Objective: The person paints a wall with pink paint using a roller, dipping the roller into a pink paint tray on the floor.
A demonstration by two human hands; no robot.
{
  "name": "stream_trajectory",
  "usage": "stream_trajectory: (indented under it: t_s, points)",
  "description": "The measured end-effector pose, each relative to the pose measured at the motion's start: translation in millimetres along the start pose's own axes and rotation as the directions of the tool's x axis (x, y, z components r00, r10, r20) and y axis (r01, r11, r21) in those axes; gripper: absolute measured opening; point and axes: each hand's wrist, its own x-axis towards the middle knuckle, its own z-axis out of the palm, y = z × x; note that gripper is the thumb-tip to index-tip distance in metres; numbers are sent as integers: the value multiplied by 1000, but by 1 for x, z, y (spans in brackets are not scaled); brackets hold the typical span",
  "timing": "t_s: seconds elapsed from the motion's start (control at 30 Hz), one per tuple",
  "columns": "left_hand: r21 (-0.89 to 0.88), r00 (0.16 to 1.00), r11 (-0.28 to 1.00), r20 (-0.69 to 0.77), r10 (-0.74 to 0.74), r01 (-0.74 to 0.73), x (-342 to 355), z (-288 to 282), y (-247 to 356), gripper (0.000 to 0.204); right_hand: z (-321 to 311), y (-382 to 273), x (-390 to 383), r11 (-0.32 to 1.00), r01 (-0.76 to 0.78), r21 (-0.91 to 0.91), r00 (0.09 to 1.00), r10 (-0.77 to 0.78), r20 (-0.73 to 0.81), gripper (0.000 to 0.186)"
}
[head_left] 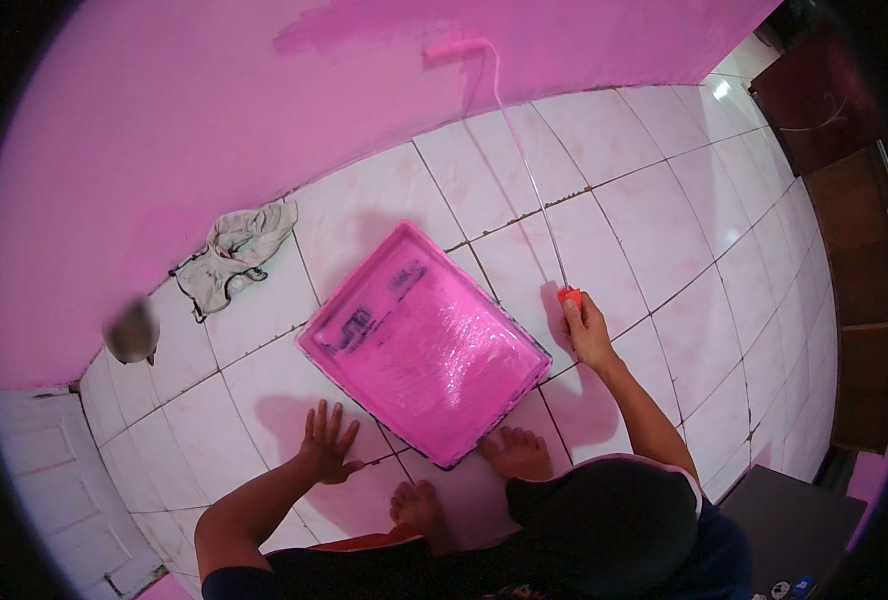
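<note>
My right hand [586, 328] is closed round the orange-red handle of a paint roller [532, 172]. Its long thin metal rod reaches away from me, and the pink roller head [454, 50] is at the wall [194, 110], beside a darker, fresh-looking pink patch. Whether the head touches the wall I cannot tell. My left hand [328, 445] has its fingers spread and holds nothing, just left of the paint tray [444, 345]. Wet pink paint coats the tray, with dark smudges on its far left part. It lies on the floor in front of my feet.
A crumpled, stained pale cloth [232, 260] lies on the tiled floor [364, 195] by the wall. Left of it is a blurred brownish round thing [132, 332]. A white panelled door [59, 480] stands at the left, brown wooden furniture [849, 290] at the right. A dark flat-topped box [789, 525] is at lower right.
</note>
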Motion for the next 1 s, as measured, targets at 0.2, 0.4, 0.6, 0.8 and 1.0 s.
stream_trajectory:
  t_s: [0.2, 0.4, 0.6, 0.8, 1.0]
  points:
    - [38, 1000, 999, -6, -4, 5, 1, 0, 3, 94, -1, 21, -10, 990, 51, -129, 996, -59, -62, 42]
    - [35, 999, 999, -34, 9, -8, -2, 1, 1, 94, -6, -12, -31, 989, -135, -66, 991, 134, -25, 45]
    - [43, 999, 999, -49, 5, -3, 0, 1, 2, 96, -6, -39, -45, 979, -199, -47, 980, 200, 7, 47]
    - [20, 997, 1000, -78, 15, -14, -1, 0, 3, 93, -4, -44, -44, 973, -192, -132, 981, 194, 7, 52]
    - [-2, 998, 1000, -58, 6, -6, -3, -5, 2, 92, -2, -44, -44, 965, -211, -155, 977, 211, -13, 53]
